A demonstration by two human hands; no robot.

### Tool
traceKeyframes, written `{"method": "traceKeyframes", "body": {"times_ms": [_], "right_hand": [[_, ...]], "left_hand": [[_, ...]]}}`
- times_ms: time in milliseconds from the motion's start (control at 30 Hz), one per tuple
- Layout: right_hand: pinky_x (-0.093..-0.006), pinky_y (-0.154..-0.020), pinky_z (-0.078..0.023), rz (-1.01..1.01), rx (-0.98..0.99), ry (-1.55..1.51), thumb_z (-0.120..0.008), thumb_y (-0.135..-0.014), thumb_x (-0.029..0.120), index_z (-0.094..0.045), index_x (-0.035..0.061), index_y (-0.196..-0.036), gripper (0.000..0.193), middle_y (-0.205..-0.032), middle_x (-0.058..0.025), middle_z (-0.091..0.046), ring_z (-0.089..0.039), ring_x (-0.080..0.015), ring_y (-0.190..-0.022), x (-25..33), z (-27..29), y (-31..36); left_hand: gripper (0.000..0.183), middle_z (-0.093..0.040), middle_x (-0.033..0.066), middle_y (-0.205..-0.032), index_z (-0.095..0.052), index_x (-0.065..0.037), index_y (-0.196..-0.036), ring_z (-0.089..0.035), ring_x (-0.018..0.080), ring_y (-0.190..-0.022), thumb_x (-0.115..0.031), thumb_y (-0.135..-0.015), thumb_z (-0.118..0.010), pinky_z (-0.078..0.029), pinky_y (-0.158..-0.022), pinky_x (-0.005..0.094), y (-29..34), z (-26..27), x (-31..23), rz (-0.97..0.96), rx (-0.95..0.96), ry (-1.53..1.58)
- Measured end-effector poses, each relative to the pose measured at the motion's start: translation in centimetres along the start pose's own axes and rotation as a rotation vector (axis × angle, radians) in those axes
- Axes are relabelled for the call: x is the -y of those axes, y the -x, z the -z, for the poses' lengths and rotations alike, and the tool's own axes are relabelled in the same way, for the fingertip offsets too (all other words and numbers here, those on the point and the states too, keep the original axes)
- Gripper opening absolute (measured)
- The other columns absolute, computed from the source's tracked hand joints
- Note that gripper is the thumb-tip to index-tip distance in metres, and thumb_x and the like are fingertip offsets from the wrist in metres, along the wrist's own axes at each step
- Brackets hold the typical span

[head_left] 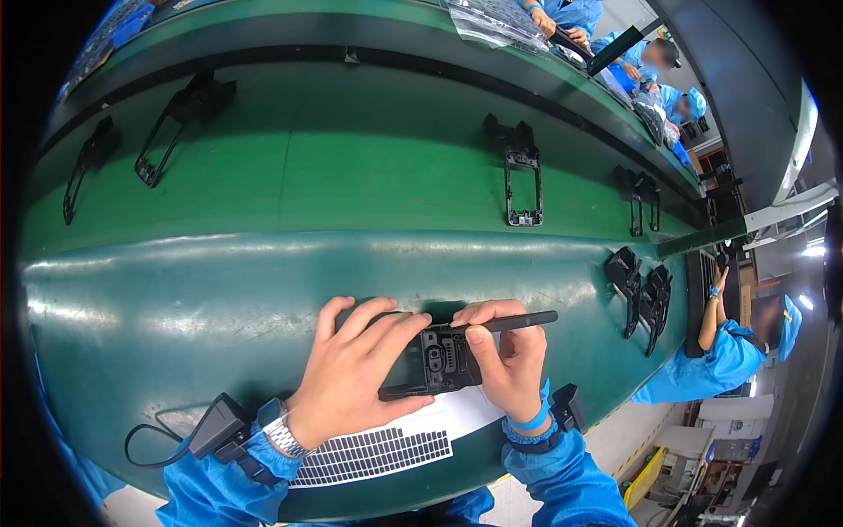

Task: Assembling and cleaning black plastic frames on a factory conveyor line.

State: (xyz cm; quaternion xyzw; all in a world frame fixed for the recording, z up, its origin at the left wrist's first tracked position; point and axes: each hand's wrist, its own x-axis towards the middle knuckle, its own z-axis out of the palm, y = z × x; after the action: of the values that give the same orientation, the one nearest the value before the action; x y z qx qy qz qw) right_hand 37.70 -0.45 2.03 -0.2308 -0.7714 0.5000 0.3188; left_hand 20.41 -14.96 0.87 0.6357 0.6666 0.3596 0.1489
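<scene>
A black plastic housing (450, 358) lies on the bench in front of me, with slots and a raised round-cornered part on its upper face. My left hand (351, 373) steadies it from the left, thumb at the near edge and fingertips at the far edge. In my right hand (507, 356), thumb and fingers pinch a slim black stick-like tool (531, 321) across the housing's far right corner; its tip is hard to make out. Under my wrists is a white sheet (443, 413) with rows of small black rectangular stickers (378, 457).
Beyond the dark green bench (176, 307) runs a green belt (351, 158) carrying several black frames (524, 189). Two black housings (645, 294) sit at the bench's right. A co-worker in blue (733, 356) is on the right; more people work beyond the belt. Black boxes are strapped near my wrists.
</scene>
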Motion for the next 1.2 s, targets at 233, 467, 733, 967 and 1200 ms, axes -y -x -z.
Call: {"method": "traceKeyframes", "body": {"times_ms": [233,467,733,967,1200], "right_hand": [[-0.0342,-0.084,-0.057,-0.008,-0.004,-0.024,-0.070,-0.097,0.003,-0.064,-0.0020,-0.105,0.011,-0.095,-0.0144,-0.075,-0.074,-0.0230,-0.093,0.0,0.0,-0.1],[-0.0333,-0.083,-0.057,-0.007,0.001,0.011,-0.070,-0.096,0.002,-0.065,-0.0016,-0.105,0.011,-0.096,-0.0146,-0.075,-0.074,-0.0219,-0.092,0.1,-0.1,0.0],[-0.0328,-0.081,-0.057,0.015,-0.002,0.029,-0.070,-0.096,0.001,-0.066,-0.0013,-0.105,0.011,-0.097,-0.0141,-0.075,-0.074,-0.0219,-0.089,0.0,0.0,0.1],[-0.0322,-0.088,-0.054,-0.022,-0.127,-0.194,-0.065,-0.100,0.003,-0.060,-0.0021,-0.111,0.013,-0.101,-0.0144,-0.072,-0.069,-0.0195,-0.096,-0.2,-0.3,0.3],[-0.0334,-0.091,-0.052,0.008,-0.351,-0.386,-0.057,-0.107,0.010,-0.055,0.0007,-0.116,0.013,-0.106,-0.0126,-0.068,-0.066,-0.0184,-0.096,-0.7,0.9,-0.1]], "left_hand": [[0.081,-0.067,0.0083,-0.128,-0.061,-0.008,-0.135,-0.052,0.0299,-0.133,-0.051,-0.072,-0.087,-0.028,-0.113,0.0550,0.0,0.1,0.1,-0.003,0.003,0.000],[0.080,-0.067,0.0084,-0.127,-0.061,-0.008,-0.134,-0.052,0.0305,-0.133,-0.051,-0.072,-0.087,-0.028,-0.113,0.0549,0.0,0.1,0.0,0.011,0.004,0.011],[0.066,-0.065,0.0087,-0.127,-0.068,-0.012,-0.123,-0.053,0.0310,-0.132,-0.049,-0.073,-0.087,-0.030,-0.113,0.0571,0.3,-0.1,0.1,-0.058,-0.033,-0.021],[0.067,-0.065,0.0090,-0.127,-0.068,-0.012,-0.125,-0.054,0.0317,-0.131,-0.048,-0.073,-0.088,-0.032,-0.113,0.0563,0.2,0.2,-0.1,-0.061,-0.022,-0.045],[0.069,-0.064,0.0090,-0.127,-0.066,-0.013,-0.131,-0.055,0.0315,-0.129,-0.048,-0.075,-0.086,-0.030,-0.114,0.0568,0.1,0.2,-0.6,-0.076,0.006,-0.083]]}}
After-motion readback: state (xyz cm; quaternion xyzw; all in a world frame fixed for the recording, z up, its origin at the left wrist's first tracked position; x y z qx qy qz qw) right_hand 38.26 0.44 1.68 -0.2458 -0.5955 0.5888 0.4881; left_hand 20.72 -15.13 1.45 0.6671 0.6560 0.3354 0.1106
